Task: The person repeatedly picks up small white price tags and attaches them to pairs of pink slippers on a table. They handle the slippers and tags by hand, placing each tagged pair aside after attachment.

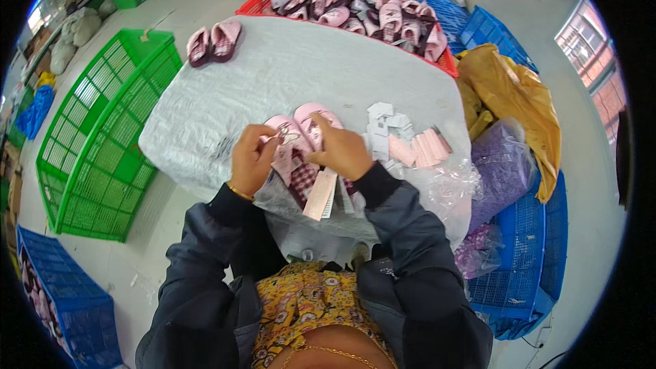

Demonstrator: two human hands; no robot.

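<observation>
A pair of pink slippers with dark checked insoles lies before me at the table's near edge, the left slipper (290,135) beside the right slipper (313,111). My left hand (251,158) is closed in a pinch at the left slipper's upper; whatever is between the fingertips is too small to make out. Over the right slipper my right hand (344,149) is closed, thumb and fingers gripping its side. Paper hang tags (318,197), pink and white, dangle below the right hand over the insoles. Part of the right slipper is hidden by that hand.
On the plastic-covered table (253,75), white tags (380,126) and pink tags (429,147) lie to the right. Another slipper pair (214,42) sits far left. A red crate (447,65) heaped with slippers borders the far edge. Green crates (102,143) stand left, blue crates (519,246) right.
</observation>
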